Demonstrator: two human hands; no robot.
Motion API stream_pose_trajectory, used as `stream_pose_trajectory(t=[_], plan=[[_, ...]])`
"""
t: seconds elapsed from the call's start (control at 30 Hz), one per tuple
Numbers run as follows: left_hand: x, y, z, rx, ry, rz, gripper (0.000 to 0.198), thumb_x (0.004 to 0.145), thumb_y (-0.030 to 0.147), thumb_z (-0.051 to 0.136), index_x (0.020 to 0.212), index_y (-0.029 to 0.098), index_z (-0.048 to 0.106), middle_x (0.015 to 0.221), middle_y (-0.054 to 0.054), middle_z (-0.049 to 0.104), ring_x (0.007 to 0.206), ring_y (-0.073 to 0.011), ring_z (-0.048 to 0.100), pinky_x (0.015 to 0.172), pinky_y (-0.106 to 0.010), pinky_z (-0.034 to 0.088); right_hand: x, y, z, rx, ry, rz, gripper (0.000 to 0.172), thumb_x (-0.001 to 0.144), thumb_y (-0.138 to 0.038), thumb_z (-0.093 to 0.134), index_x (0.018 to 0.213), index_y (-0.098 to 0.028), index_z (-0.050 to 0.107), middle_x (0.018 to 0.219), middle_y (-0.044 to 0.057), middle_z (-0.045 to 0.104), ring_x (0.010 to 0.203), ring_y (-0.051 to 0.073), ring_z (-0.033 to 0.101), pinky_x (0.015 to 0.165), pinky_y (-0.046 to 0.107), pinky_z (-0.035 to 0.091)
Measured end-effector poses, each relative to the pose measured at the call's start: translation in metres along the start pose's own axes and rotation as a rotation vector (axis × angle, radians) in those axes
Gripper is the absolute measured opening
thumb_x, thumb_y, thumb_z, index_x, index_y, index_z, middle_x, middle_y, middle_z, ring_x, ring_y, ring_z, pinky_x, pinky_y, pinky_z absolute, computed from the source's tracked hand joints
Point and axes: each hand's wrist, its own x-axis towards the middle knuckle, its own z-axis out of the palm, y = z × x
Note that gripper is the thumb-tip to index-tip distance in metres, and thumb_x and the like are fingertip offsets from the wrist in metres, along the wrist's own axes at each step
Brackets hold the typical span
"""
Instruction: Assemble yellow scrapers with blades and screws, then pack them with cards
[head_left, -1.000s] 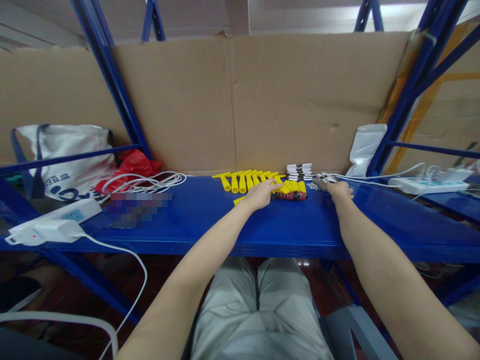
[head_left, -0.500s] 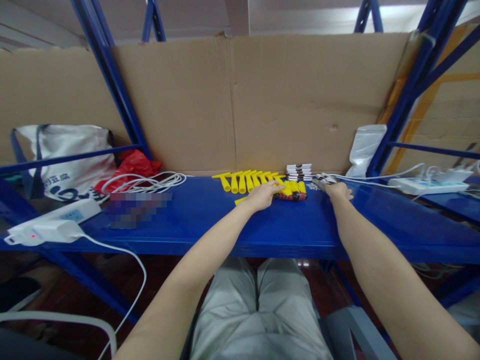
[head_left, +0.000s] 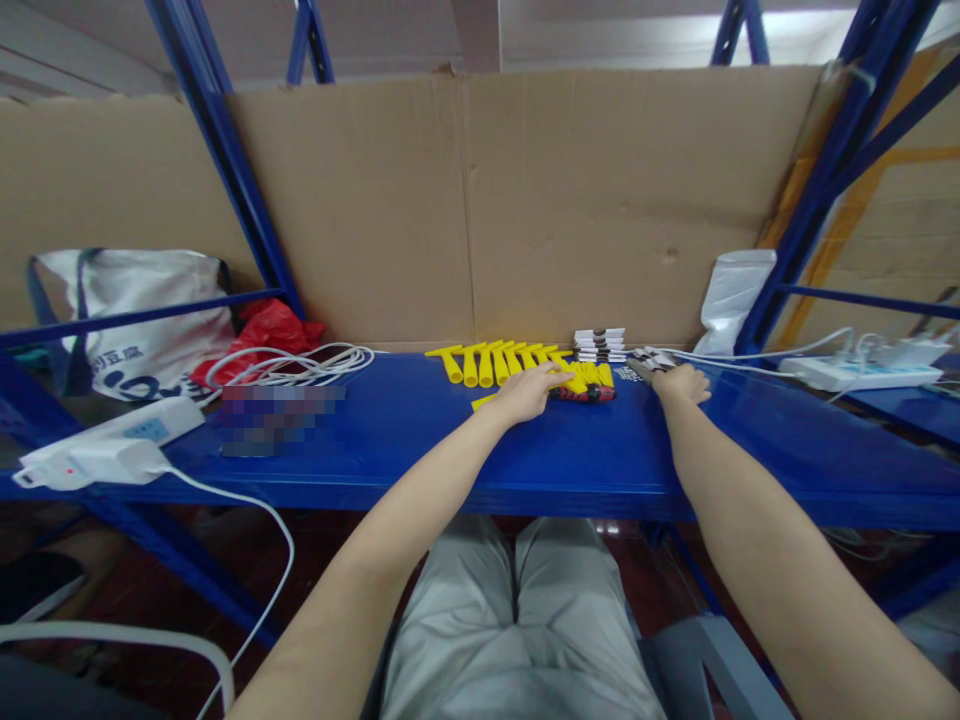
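Note:
My left hand [head_left: 527, 394] rests low over the middle of the blue table, fingers bent and pressed together. From under its wrist pokes the end of a yellow T-shaped piece [head_left: 484, 402]; the hand hides the rest. Behind it stands a row of yellow T-shaped tubes [head_left: 470, 366]. Just right of its fingertips lie a red and black tool [head_left: 587, 395] and several small yellow pieces [head_left: 592, 376]. My right hand [head_left: 680, 383] is farther right, its fingers curled at some small grey and white pieces [head_left: 651, 357]. A dark, narrow strip [head_left: 639, 370] sticks out left of it; what it grips is mostly covered.
A stack of white pieces with dark bands [head_left: 598, 344] stands against the cardboard wall [head_left: 585, 200]. White cables [head_left: 300, 362], a power strip [head_left: 112, 440] and a cloth bag [head_left: 142, 320] occupy the left. At right are a white pouch [head_left: 735, 300] and another power strip [head_left: 855, 372].
My right hand's fingers have shifted very slightly, and the dark strip beside it shows more clearly. The left hand stays in place among the yellow pieces.

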Motion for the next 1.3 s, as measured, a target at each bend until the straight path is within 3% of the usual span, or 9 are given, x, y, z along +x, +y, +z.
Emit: stream_pose_trajectory(t=[0.1, 0.23, 0.4, 0.5, 0.6, 0.73, 0.97, 1.3], plan=[[-0.001, 0.002, -0.002, 0.001, -0.002, -0.011, 0.053, 0.084, 0.004, 0.039, 0.13, 0.025, 0.053, 0.138, -0.004, 0.048, 0.12, -0.0193, 0.052, 0.099, -0.033, 0.043, -0.005, -0.003, -0.004, 0.013, 0.018, -0.059, 0.034, 0.077, -0.023, 0.055, 0.108, -0.011, 0.06, 0.122, 0.025, 0.053, 0.119, 0.035, 0.045, 0.094, 0.049, 0.037], [-0.002, 0.003, -0.003, 0.013, 0.015, -0.014, 0.051, 0.086, 0.007, 0.036, 0.131, 0.027, 0.053, 0.13, -0.006, 0.05, 0.107, -0.0192, 0.058, 0.094, -0.033, 0.046, -0.004, -0.015, -0.009, 0.031, -0.027, -0.244, 0.022, 0.079, -0.024, 0.052, 0.096, -0.015, 0.063, 0.109, 0.019, 0.06, 0.111, 0.032, 0.051, 0.089, 0.046, 0.041], [-0.002, 0.004, -0.004, 0.023, 0.031, -0.005, 0.051, 0.087, 0.008, 0.036, 0.13, 0.028, 0.054, 0.127, -0.007, 0.05, 0.101, -0.0201, 0.06, 0.09, -0.035, 0.048, -0.01, -0.033, -0.003, 0.098, -0.177, -0.727, 0.033, 0.075, -0.019, 0.055, 0.107, -0.012, 0.06, 0.105, 0.014, 0.063, 0.099, 0.025, 0.058, 0.088, 0.038, 0.045], [-0.002, 0.004, -0.004, 0.019, 0.024, 0.003, 0.051, 0.087, 0.009, 0.035, 0.131, 0.028, 0.053, 0.126, -0.006, 0.05, 0.099, -0.0192, 0.06, 0.09, -0.034, 0.048, -0.024, -0.039, 0.003, 0.14, -0.306, -1.009, 0.044, 0.073, -0.017, 0.057, 0.116, -0.013, 0.057, 0.115, 0.014, 0.062, 0.103, 0.024, 0.059, 0.09, 0.038, 0.045], [-0.002, 0.004, -0.004, 0.011, 0.013, 0.002, 0.051, 0.088, 0.01, 0.035, 0.133, 0.03, 0.05, 0.127, -0.005, 0.05, 0.099, -0.0191, 0.06, 0.09, -0.034, 0.048, -0.037, -0.044, 0.006, 0.173, -0.346, -1.167, 0.046, 0.074, -0.016, 0.056, 0.12, -0.015, 0.058, 0.125, 0.014, 0.059, 0.113, 0.025, 0.055, 0.098, 0.041, 0.041], [-0.001, 0.002, -0.002, -0.009, 0.007, 0.01, 0.054, 0.088, 0.01, 0.035, 0.136, 0.031, 0.046, 0.13, -0.005, 0.049, 0.104, -0.0201, 0.059, 0.092, -0.036, 0.048, -0.048, -0.048, 0.006, 0.224, -0.386, -1.268, 0.046, 0.075, -0.011, 0.053, 0.12, -0.017, 0.061, 0.125, 0.011, 0.06, 0.117, 0.023, 0.054, 0.103, 0.041, 0.038], [0.001, 0.001, 0.001, -0.03, 0.031, 0.045, 0.052, 0.086, 0.006, 0.038, 0.132, 0.026, 0.05, 0.137, -0.005, 0.048, 0.116, -0.0203, 0.054, 0.099, -0.035, 0.044, -0.055, -0.051, 0.003, 0.225, -0.552, -1.341, 0.038, 0.072, -0.008, 0.053, 0.103, -0.02, 0.071, 0.111, 0.008, 0.068, 0.107, 0.023, 0.062, 0.094, 0.037, 0.046], [0.003, -0.004, 0.005, -0.064, 0.07, 0.067, 0.054, 0.083, 0.002, 0.038, 0.134, 0.018, 0.047, 0.139, -0.006, 0.05, 0.127, -0.0156, 0.046, 0.109, -0.032, 0.035, -0.059, -0.052, -0.007, 0.141, -0.446, -1.244, 0.046, 0.067, -0.001, 0.048, 0.103, -0.018, 0.071, 0.112, 0.01, 0.068, 0.107, 0.024, 0.061, 0.095, 0.036, 0.045]])
